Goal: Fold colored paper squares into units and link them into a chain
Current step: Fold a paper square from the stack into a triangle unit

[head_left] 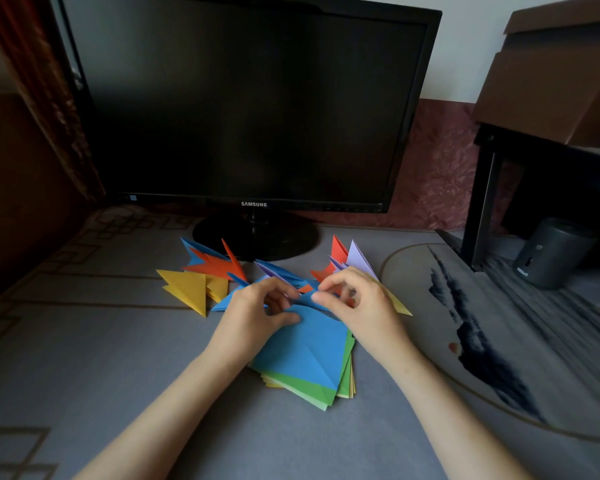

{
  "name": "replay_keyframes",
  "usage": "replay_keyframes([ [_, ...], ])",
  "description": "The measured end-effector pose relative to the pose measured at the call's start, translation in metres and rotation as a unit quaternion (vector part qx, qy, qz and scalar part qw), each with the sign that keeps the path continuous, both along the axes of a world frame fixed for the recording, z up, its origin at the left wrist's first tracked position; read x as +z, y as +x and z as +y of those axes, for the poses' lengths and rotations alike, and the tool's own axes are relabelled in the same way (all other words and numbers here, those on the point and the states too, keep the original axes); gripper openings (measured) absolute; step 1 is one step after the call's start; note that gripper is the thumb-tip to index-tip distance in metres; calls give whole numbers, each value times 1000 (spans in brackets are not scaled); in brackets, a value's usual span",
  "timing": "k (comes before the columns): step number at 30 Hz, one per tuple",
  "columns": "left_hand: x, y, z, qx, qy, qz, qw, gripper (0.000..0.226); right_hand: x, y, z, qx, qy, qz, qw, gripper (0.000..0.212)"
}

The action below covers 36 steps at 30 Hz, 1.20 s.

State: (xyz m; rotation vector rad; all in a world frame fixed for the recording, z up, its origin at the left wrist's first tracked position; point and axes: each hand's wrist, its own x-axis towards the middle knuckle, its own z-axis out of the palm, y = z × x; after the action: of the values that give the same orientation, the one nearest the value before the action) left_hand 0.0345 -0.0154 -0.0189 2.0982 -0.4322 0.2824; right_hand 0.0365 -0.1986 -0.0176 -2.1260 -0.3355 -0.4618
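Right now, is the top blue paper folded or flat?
Mostly flat: the blue paper lies spread on the stack, far end pinched.

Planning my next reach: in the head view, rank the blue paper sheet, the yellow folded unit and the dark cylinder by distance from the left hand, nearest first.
1. blue paper sheet: pinched by the left hand itself.
2. yellow folded unit: a little to its left.
3. dark cylinder: far off to the right.

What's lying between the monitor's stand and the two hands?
In the head view, folded units, orange, blue and purple, lie on the cloth between the stand and the left hand and right hand, which pinch a blue sheet.
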Motion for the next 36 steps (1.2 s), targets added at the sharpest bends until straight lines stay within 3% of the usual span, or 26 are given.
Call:
replay_keyframes([
  [3,2,0,0,5,-32,-12,999,18,-5,2,1,44,-33,40,998,25],
  [6,5,1,-1,3,-82,-9,997,18,-1,2,-2,18,-36,32,999,22],
  [10,7,2,0,-14,-150,33,988,19,7,0,-2,11,82,58,995,18],
  [15,6,6,3,-20,-171,93,981,23,12,1,-3,27,196,79,977,14],
  [19,7,5,4,-5,-211,116,971,14,13,-4,-2,39,159,62,985,26],
  [22,10,4,5,-1,-226,122,966,14,20,-8,-4,117,95,53,987,27],
  [27,11,5,8,-2,-245,139,959,12,21,-12,-8,200,-17,81,976,56],
  [31,11,6,9,-4,-257,145,955,11,14,-9,-6,180,-27,81,980,39],
  [36,14,3,4,-34,-279,154,947,9,17,-10,-1,132,67,50,988,15],
])
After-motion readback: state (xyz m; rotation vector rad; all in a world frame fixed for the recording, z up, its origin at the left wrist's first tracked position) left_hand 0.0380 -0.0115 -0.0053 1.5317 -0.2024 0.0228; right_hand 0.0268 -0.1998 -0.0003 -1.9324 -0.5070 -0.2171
